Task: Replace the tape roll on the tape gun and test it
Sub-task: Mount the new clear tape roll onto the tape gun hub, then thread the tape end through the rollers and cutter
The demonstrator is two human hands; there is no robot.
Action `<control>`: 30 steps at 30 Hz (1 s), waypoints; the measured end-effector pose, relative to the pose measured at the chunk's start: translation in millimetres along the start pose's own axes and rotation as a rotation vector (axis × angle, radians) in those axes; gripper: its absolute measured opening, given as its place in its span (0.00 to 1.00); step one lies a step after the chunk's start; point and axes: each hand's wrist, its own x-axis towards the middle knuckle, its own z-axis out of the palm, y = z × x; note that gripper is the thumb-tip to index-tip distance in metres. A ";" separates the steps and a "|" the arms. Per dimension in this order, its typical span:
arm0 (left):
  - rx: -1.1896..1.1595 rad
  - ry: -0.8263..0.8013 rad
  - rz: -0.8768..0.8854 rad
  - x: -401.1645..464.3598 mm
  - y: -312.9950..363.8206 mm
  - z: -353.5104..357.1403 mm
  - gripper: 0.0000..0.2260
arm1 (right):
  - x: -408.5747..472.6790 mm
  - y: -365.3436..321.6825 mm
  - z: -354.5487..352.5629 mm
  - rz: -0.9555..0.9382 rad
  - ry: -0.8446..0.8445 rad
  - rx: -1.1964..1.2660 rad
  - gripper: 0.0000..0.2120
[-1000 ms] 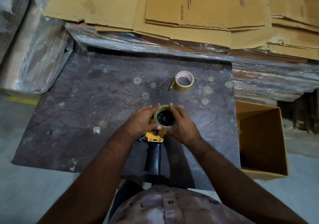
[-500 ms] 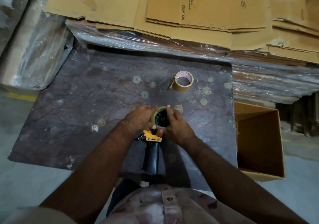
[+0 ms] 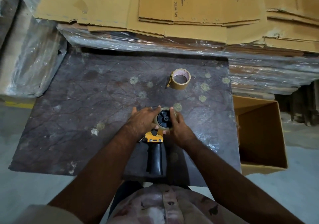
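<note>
A tape gun (image 3: 154, 152) with a yellow frame and black handle lies flat on the dark stone slab (image 3: 86, 120), handle toward me. A pale tape roll (image 3: 161, 129) sits around the gun's black hub. My left hand (image 3: 143, 120) clasps the roll's left side and my right hand (image 3: 179, 126) clasps its right side, fingers on its rim. A second, brown tape roll (image 3: 180, 79) lies apart on the slab, farther away, with a loose tab on its left.
An open, empty cardboard box (image 3: 259, 137) stands on the floor at the slab's right edge. Flattened cartons (image 3: 189, 8) lie stacked on plastic-wrapped boards (image 3: 138, 42) behind the slab. A wrapped bundle (image 3: 31, 59) lies to the left.
Both hands have stayed on the roll at the gun's hub. The black hub now shows fully inside the roll. The brown roll has not moved.
</note>
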 end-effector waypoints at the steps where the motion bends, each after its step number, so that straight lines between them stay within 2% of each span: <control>1: -0.009 0.004 0.005 -1.4 -0.4 0.0 0.39 | 0.5 0.0 -0.6 0.006 -0.003 -0.013 0.51; 4: -0.056 0.027 0.023 -7.4 -2.7 -1.6 0.36 | -0.2 -3.1 1.0 0.050 0.027 -0.015 0.51; 7: -0.137 0.074 0.008 -20.2 -7.7 -5.1 0.33 | -12.6 -12.5 0.1 0.076 0.140 0.077 0.48; 10: -0.217 0.123 0.000 -38.9 -22.9 -4.4 0.31 | -44.0 -25.5 -2.3 0.173 0.207 0.396 0.38; 13: -0.262 0.174 0.012 -57.0 -49.6 4.2 0.33 | -72.2 -17.8 12.1 0.454 0.028 0.998 0.27; 16: -0.350 0.165 0.053 -79.7 -73.2 16.4 0.35 | -85.4 -8.9 39.0 0.621 -0.183 1.175 0.35; 19: -0.426 0.097 0.105 -97.6 -89.1 25.4 0.35 | -83.3 -16.8 56.8 0.613 -0.216 1.313 0.42; 23: -0.460 0.063 0.143 -111.3 -114.5 41.0 0.37 | -68.6 -26.7 76.6 0.566 -0.201 1.544 0.44; 27: -0.603 0.028 0.176 -138.4 -139.1 54.9 0.42 | -56.7 -30.6 89.4 0.521 -0.184 1.639 0.36; 30: -0.676 -0.006 0.190 -155.6 -160.3 59.8 0.42 | -55.4 -46.7 89.2 0.496 -0.177 1.616 0.26</control>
